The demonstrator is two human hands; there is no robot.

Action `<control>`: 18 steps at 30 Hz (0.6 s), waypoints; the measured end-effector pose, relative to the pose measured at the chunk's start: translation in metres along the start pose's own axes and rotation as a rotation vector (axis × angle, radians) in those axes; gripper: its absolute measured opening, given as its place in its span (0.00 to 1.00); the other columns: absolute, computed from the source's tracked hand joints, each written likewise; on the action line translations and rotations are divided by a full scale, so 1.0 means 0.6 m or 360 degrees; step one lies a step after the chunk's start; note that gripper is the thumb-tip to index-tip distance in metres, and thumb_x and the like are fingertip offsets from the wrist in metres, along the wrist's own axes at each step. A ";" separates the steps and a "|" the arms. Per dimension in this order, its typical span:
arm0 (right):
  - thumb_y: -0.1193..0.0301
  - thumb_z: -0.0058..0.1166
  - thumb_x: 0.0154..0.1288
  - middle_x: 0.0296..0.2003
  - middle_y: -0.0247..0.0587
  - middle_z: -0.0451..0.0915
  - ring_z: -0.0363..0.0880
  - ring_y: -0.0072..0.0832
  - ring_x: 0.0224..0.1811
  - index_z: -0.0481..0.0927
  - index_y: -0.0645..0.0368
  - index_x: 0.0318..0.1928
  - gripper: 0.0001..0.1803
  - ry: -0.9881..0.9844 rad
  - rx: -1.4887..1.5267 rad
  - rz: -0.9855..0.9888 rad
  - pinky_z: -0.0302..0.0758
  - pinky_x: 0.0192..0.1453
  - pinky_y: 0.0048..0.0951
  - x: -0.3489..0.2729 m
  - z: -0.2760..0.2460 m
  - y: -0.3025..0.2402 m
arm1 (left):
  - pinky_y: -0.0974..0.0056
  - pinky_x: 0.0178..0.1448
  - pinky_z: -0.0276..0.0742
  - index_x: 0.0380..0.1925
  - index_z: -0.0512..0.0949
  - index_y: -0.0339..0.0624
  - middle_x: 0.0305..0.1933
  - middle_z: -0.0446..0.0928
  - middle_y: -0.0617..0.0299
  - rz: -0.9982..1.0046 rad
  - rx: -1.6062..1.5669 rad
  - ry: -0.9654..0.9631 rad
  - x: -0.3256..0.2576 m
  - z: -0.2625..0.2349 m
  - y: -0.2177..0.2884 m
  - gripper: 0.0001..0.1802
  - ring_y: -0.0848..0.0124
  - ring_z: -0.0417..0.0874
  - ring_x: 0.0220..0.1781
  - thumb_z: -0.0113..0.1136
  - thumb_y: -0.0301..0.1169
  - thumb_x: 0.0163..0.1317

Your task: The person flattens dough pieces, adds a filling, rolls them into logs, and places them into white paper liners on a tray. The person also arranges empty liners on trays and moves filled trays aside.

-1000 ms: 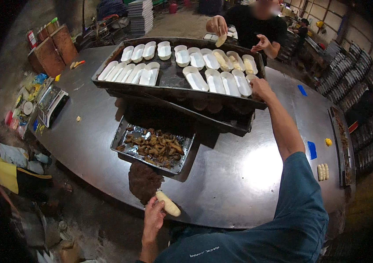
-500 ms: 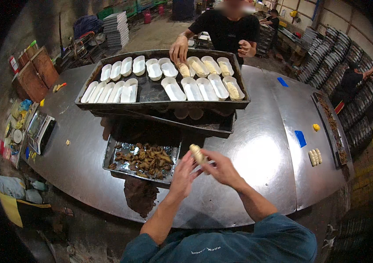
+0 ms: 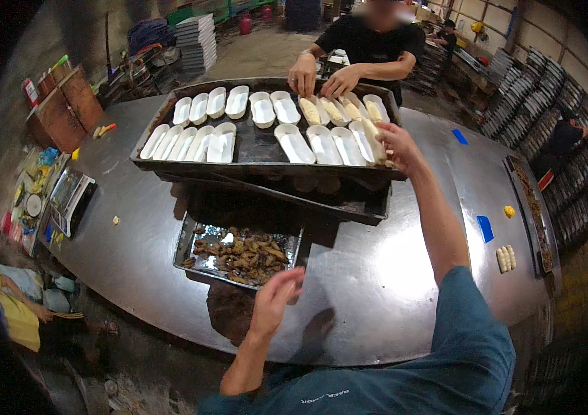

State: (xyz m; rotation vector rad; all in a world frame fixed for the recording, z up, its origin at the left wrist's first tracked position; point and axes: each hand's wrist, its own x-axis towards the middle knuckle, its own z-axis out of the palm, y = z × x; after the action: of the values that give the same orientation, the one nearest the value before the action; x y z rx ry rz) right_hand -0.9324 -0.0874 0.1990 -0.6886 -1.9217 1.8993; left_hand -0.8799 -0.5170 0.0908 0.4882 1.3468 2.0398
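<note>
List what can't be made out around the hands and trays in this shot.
- Head view: whether the right hand grips anything; its fingers are turned away over the white moulds.
- What the left hand pinches: too small.
- The lower tray: its contents are hidden under the top tray.
- The brown pieces in the metal pan: too blurred to identify.

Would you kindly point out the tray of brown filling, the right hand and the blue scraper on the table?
tray of brown filling (image 3: pixel 187 243): head view, left rim.
right hand (image 3: pixel 397 142): head view, back of hand.
blue scraper (image 3: pixel 485 228): head view, its middle.
</note>
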 end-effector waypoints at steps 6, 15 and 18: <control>0.71 0.59 0.52 0.34 0.49 0.81 0.81 0.36 0.36 0.75 0.61 0.55 0.27 0.0335 -0.1436 -0.0446 0.77 0.42 0.38 0.141 0.005 0.051 | 0.54 0.56 0.78 0.52 0.74 0.35 0.53 0.77 0.51 -0.0488 0.0035 0.0729 -0.169 -0.119 -0.072 0.15 0.60 0.80 0.55 0.51 0.31 0.70; 0.66 0.54 0.55 0.32 0.57 0.83 0.82 0.52 0.36 0.82 0.64 0.32 0.12 0.0238 -0.2098 -0.0722 0.78 0.43 0.47 0.083 0.059 0.060 | 0.59 0.54 0.79 0.52 0.73 0.34 0.52 0.77 0.50 -0.0423 0.0062 0.0986 -0.188 -0.152 -0.080 0.16 0.60 0.80 0.53 0.53 0.31 0.69; 0.68 0.52 0.60 0.36 0.54 0.81 0.81 0.49 0.40 0.80 0.60 0.37 0.10 0.0418 -0.1858 -0.0958 0.78 0.41 0.49 -0.013 0.077 0.036 | 0.62 0.54 0.77 0.50 0.75 0.36 0.51 0.79 0.55 -0.0396 0.0135 0.0819 -0.134 -0.138 -0.079 0.13 0.66 0.80 0.53 0.51 0.30 0.71</control>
State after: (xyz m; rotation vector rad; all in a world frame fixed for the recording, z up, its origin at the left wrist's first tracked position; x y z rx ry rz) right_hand -0.9501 -0.1305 0.1762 -0.4779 -2.5286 0.2153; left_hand -0.8580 -0.6152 0.0170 -0.1846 1.6959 1.9746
